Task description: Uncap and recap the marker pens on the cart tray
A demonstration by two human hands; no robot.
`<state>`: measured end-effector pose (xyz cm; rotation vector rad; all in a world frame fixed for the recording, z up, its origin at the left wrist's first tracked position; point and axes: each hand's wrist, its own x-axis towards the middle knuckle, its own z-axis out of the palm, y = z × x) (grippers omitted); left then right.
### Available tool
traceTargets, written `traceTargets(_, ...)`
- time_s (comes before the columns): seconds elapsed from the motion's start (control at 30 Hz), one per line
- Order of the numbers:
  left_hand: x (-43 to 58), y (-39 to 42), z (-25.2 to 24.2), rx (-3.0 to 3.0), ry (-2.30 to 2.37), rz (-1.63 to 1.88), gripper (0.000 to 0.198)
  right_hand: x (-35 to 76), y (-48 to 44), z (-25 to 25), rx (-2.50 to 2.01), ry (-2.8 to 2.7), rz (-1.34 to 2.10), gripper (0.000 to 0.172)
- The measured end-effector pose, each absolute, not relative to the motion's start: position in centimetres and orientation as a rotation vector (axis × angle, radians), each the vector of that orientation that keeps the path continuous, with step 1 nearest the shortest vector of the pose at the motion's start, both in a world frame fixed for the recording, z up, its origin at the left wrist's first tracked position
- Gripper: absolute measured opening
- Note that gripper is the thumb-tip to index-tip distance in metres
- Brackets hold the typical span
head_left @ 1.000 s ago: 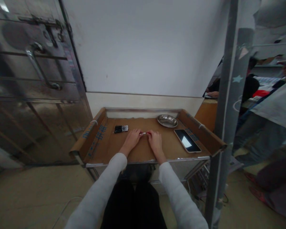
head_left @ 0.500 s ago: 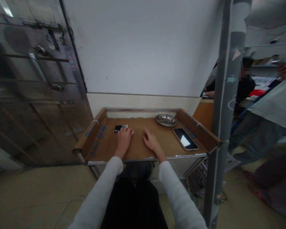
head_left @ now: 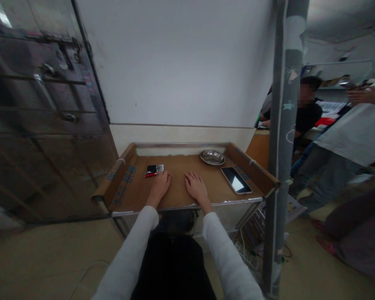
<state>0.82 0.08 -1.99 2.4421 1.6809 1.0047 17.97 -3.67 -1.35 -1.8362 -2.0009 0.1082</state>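
A shallow cardboard-lined tray table (head_left: 187,198) stands before me. My left hand (head_left: 160,186) lies flat on it with fingers stretched out, just below and right of a small row of pens (head_left: 154,170); the nearest pen has a red cap. My right hand (head_left: 195,186) rests palm down beside it, fingers spread, holding nothing. Neither hand touches the pens as far as I can see.
A round metal dish (head_left: 212,157) sits at the back right of the tray, and a phone (head_left: 236,180) lies near the right wall. A grey post (head_left: 279,137) rises at the right. People stand and sit beyond it. A steel door (head_left: 40,112) fills the left.
Both hands held a red-capped pen together at the middle. The left hand carried it to the pen row and drew back; the red pen now lies with the others. The right hand flattened.
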Motion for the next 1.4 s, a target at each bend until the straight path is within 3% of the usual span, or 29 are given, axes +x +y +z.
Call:
traceTargets(0.17,0.7,-0.7,-1.9,2.385,1.44,0.983,0.015,18.0,-3.6,-1.4,-1.827,-1.986,0.094,0.042)
traceTargets(0.83,0.7,-0.4,-2.0,2.346,1.463,0.966,0.017,18.1,-3.3,-1.9,-1.806,-1.951,0.095,0.041)
traceTargets(0.93,0.9,-0.9,-1.5,2.361,1.658,0.963,0.019,18.1,-3.3,-1.8,-1.812,-1.95,0.102,0.041)
traceTargets(1.1,1.0,-1.7,-0.9,2.045,2.359,1.112,0.025,18.1,-3.3,-1.7,-1.818,-1.958,0.118,0.041)
traceTargets(1.4,0.7,-1.8,-1.9,2.032,2.413,1.226,0.017,18.1,-3.2,-1.3,-1.8,-1.923,0.052,0.037)
